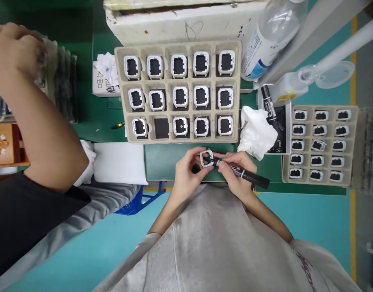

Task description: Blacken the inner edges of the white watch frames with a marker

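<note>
My left hand point(188, 169) is closed on a small white square watch-case frame point(206, 158), pinched by its edges in front of my body. A black marker pen point(250, 177) lies in my right hand point(238, 172), its tip end reaching to the frame's right side. Whether the tip touches the frame is too small to tell. Just beyond my hands sits a beige molded tray point(180, 142) of similar white frames. One front-row compartment point(161, 128), second from the left, shows only its dark base.
At right, another tray point(326, 183) holds more frames. White tissue point(257, 132) and a second marker point(270, 106) lie by a small box. A plastic bottle point(259, 48) stands behind. On the left, a co-worker's arm point(49, 129) reaches toward stacked clear trays point(66, 85).
</note>
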Motion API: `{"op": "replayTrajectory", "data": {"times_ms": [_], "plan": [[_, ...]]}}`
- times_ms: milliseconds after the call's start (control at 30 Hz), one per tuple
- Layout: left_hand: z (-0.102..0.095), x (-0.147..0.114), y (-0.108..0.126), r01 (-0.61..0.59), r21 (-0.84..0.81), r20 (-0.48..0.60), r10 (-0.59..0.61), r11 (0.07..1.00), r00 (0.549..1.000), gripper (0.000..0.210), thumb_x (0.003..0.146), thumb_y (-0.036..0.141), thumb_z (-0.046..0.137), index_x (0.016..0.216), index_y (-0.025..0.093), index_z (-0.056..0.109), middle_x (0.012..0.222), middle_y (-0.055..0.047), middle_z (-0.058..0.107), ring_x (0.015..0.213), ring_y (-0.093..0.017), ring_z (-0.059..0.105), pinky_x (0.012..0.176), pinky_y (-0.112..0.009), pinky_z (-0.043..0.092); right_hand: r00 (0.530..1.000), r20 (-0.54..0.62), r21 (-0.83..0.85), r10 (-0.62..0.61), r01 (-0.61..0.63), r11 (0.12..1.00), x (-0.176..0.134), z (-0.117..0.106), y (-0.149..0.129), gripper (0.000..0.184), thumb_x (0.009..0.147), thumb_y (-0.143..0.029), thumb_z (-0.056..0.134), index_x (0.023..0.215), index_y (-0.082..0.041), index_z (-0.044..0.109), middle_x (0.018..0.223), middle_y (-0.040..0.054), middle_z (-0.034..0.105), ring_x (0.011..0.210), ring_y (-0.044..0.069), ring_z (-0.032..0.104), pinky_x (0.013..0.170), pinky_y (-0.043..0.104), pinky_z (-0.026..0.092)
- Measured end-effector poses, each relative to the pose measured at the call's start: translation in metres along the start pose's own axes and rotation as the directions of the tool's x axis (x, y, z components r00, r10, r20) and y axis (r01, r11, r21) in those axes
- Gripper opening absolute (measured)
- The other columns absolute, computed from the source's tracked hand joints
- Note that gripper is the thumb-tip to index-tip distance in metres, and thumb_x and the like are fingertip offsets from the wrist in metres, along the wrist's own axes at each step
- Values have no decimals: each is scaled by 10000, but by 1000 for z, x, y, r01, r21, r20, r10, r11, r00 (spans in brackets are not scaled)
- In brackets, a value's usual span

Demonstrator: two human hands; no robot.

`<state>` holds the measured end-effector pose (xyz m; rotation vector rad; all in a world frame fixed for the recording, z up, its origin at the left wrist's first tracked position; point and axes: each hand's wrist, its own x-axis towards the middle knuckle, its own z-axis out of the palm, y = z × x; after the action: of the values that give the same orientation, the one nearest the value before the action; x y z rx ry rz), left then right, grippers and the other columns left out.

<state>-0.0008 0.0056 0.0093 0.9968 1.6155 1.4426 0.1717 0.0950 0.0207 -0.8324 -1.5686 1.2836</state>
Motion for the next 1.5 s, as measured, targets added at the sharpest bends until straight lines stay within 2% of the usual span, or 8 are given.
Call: {"op": "replayTrajectory", "data": {"times_ms": [133, 233, 367, 567, 833, 1100, 1500], "plan": [[3, -2, -1, -71, 55, -16, 72, 996, 997, 432, 1021, 194, 986, 1402, 295, 811, 1225, -27, 929, 1061, -208, 936, 978, -308, 776, 1000, -10, -13, -19, 19, 1000, 0, 2, 1, 181, 1170, -397, 877, 1065, -335, 743, 775, -44, 810, 1028, 305, 992, 825, 413, 802], [6, -2, 0, -107, 65, -28, 109, 992, 994, 404, 1047, 167, 950, 1396, 289, 787, 1259, -26, 938, 1137, -216, 961, 1060, -330, 796, 997, -35, -28, -69, 68, 997, 0, 5, 3, 160, 1156, -359, 884, 1071, -336, 751, 873, -25, 882, 1028, 305, 996, 855, 435, 820], [8, -3, 2, -130, 102, -31, 134, 986, 991, 400, 1057, 148, 939, 1395, 284, 774, 1237, -21, 945, 1124, -220, 975, 1050, -331, 815, 991, -49, -60, -121, 118, 991, 1, 6, 3, 176, 1108, -238, 905, 1074, -335, 762, 1012, -6, 949, 1042, 312, 1002, 910, 450, 829], [11, -4, 4, -172, 166, -65, 185, 971, 981, 402, 1044, 113, 913, 1391, 273, 789, 1227, -18, 945, 1110, -204, 977, 1021, -301, 820, 989, -37, -109, -142, 137, 984, 1, 6, 1, 205, 1084, -172, 907, 1084, -328, 774, 1040, 2, 952, 1085, 323, 1002, 924, 462, 826], [13, -7, 4, -185, 210, -85, 206, 960, 975, 391, 1056, 140, 930, 1395, 274, 788, 1219, -11, 950, 1106, -193, 977, 1013, -274, 810, 995, -17, -112, -103, 100, 989, 0, 7, 1, 175, 1107, -209, 888, 1059, -324, 765, 1041, 3, 956, 1097, 303, 995, 947, 474, 819], [12, -11, 0, -133, 246, -90, 159, 960, 983, 319, 1113, 274, 901, 1402, 269, 766, 1253, -43, 950, 1134, -227, 974, 1034, -346, 825, 996, -1, -99, -85, 85, 991, 0, 7, -3, 188, 1109, -191, 877, 1057, -329, 760, 1008, -6, 942, 1105, 295, 996, 933, 452, 835], [13, -11, 2, -182, 257, -90, 211, 949, 973, 326, 1117, 215, 911, 1409, 276, 779, 1226, -12, 955, 1085, -196, 972, 1037, -305, 804, 994, -17, -134, -105, 102, 986, -1, 7, -2, 172, 1107, -220, 904, 1060, -319, 771, 1020, 8, 948, 1079, 305, 999, 932, 459, 841]]}}
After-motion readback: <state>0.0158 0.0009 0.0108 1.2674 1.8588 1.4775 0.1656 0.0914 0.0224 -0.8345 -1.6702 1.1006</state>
